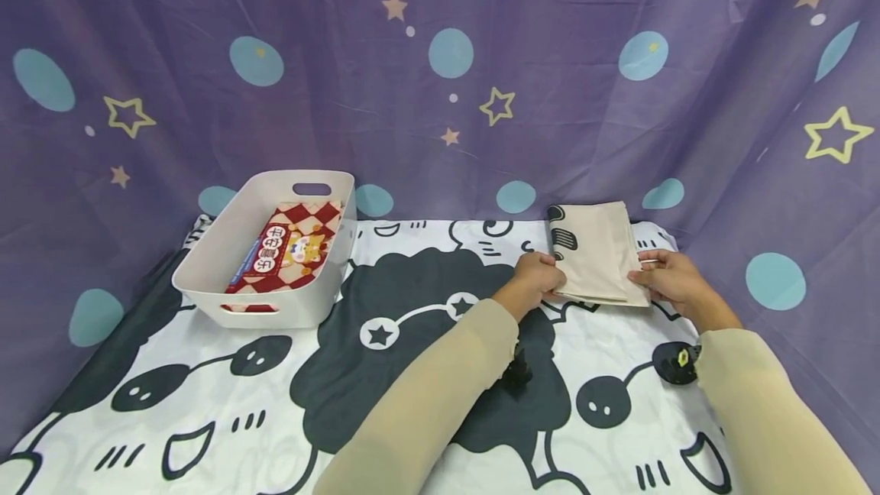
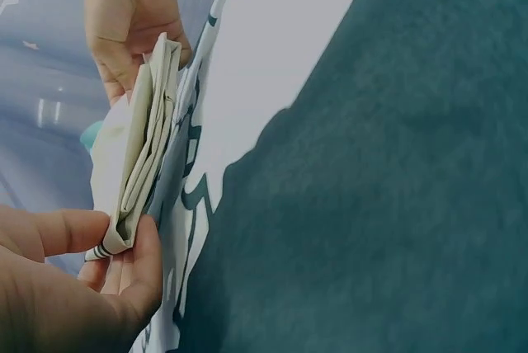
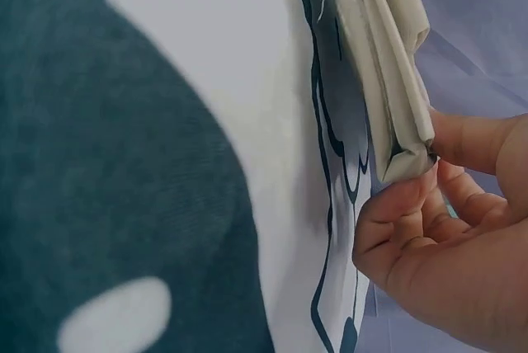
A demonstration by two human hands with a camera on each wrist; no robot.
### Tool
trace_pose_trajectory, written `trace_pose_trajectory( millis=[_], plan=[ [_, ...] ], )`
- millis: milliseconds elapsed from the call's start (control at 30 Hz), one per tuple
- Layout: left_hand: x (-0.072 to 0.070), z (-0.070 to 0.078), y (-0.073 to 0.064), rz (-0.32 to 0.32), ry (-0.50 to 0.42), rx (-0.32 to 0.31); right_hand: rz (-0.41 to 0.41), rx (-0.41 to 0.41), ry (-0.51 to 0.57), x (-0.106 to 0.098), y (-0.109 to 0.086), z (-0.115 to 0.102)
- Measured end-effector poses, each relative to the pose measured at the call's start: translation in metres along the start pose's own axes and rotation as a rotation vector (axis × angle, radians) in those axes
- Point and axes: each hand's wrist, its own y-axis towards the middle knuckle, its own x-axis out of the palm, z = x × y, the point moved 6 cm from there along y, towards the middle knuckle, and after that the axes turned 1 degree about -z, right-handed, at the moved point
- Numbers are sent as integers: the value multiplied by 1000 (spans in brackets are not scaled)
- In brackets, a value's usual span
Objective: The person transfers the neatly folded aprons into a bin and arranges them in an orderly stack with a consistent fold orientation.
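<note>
A folded beige cloth (image 1: 593, 250) with black printed shapes along its left side lies at the back right of the bed-like surface. My left hand (image 1: 538, 275) pinches its near left corner. On the opposite side, my right hand (image 1: 668, 279) holds the right edge between thumb and fingers. In the left wrist view, the stacked layers of the cloth (image 2: 147, 147) show edge-on, with the left thumb and fingers (image 2: 148, 262) around one end. The right wrist view shows the right hand (image 3: 454, 221) with its thumb and fingers at the other end of the folded layers.
A white plastic basket (image 1: 195, 270) with handle slots stands at the back left. Inside lies a red checkered package (image 1: 296, 247) with a cartoon animal. Black-and-white printed fabric (image 1: 227, 396) covers the surface. A purple star-patterned curtain (image 1: 385, 98) hangs right behind.
</note>
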Motion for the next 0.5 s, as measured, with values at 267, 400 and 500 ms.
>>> trace_pose_trajectory(
  millis=[267, 400, 500],
  plan=[
    [-12, 4, 1, -10, -19, 29, -12, -38, 32, 6, 0, -9],
    [-18, 8, -1, -29, -48, 46, -16, -57, 30, 9, 2, -15],
    [-24, 11, -2, -39, -71, 56, -20, -64, 28, 12, 3, -19]
  ],
)
